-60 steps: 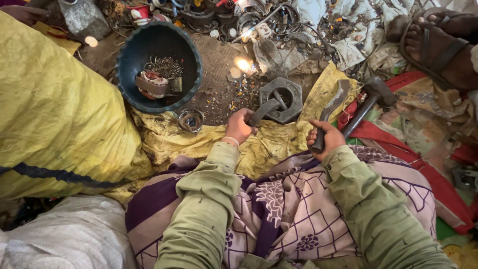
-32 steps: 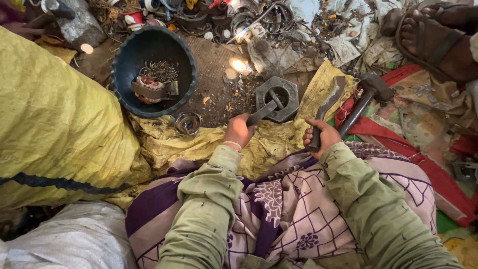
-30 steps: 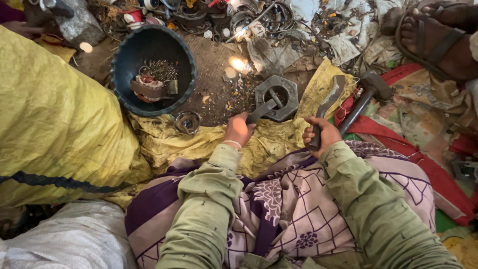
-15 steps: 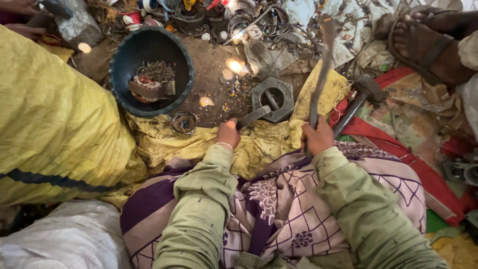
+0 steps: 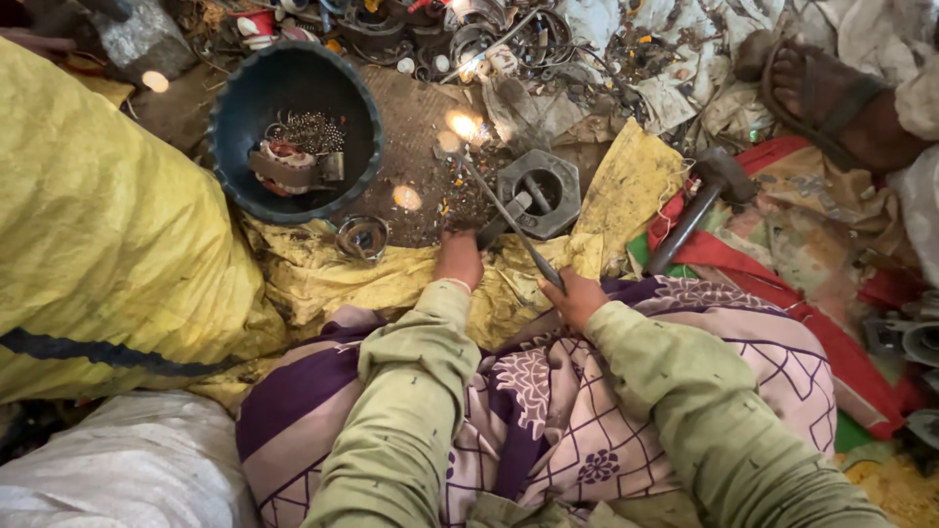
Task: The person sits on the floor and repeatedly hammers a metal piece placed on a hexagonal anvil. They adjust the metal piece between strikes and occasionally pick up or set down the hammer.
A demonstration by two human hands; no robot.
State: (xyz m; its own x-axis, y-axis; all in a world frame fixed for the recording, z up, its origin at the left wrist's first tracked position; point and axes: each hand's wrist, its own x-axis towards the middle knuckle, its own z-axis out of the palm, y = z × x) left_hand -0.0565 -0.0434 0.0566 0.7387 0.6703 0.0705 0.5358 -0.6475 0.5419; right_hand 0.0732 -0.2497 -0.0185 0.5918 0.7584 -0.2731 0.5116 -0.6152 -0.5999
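We are gripping one rod in our right hand; our left hand is steadying one hexagonal block just beyond.

**A scrap-sorting spot on the ground**

You are sitting on the floor of an informal scrap-metal yard or workshop. Tangled wires, rings and broken metal parts litter the dirt ahead of you. A dark round tub holds small salvaged pieces, a hammer lies on the cloth to your right, and bulging yellow and white sacks crowd your left side.
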